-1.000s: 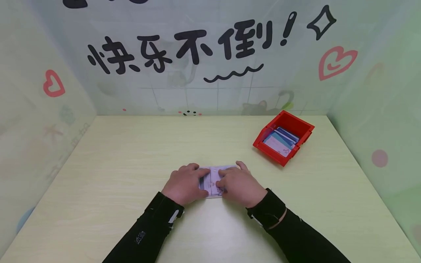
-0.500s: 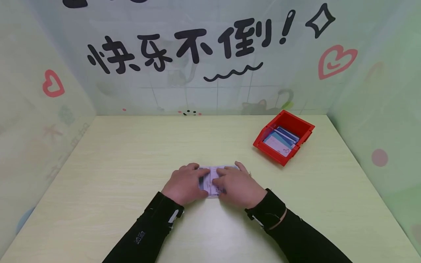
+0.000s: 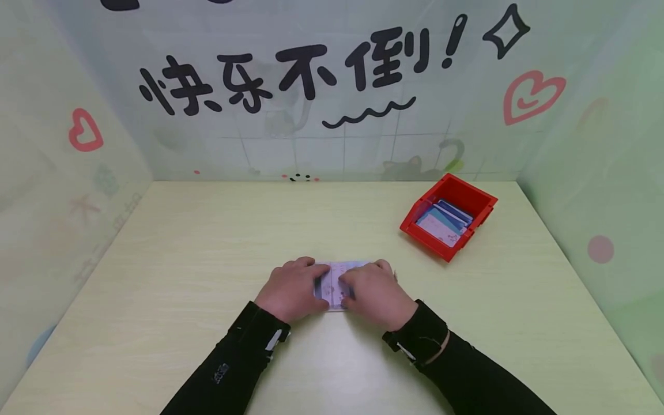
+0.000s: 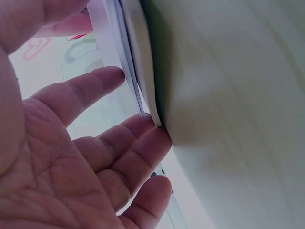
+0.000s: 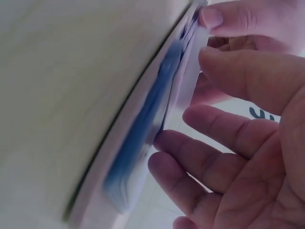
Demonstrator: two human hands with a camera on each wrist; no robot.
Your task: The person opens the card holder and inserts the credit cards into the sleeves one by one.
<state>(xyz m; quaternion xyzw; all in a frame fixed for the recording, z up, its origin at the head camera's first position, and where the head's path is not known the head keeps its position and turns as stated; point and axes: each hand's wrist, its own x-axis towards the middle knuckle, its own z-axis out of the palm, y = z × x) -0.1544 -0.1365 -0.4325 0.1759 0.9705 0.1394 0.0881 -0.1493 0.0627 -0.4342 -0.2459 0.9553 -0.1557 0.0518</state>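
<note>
A small stack of cards [image 3: 334, 283] with pale pink and blue faces lies flat on the light wooden table [image 3: 207, 230], near its front middle. My left hand [image 3: 293, 288] holds the stack's left end and my right hand [image 3: 370, 288] covers its right end. Only a narrow strip of the top card shows between them. In the left wrist view the card edges [image 4: 138, 71] rest against my fingertips [image 4: 147, 138], with the thumb above. The right wrist view shows the stack [image 5: 157, 105] edge-on, my right fingers [image 5: 228, 81] curled round its end.
A red plastic bin [image 3: 467, 193] stands at the back right of the table and holds several more cards [image 3: 441, 222]. Pale decorated walls with black lettering and hearts close in the table on three sides.
My right hand has slid a little to the left over the stack, so less of the top card shows. The left hand and the bin have stayed put.
</note>
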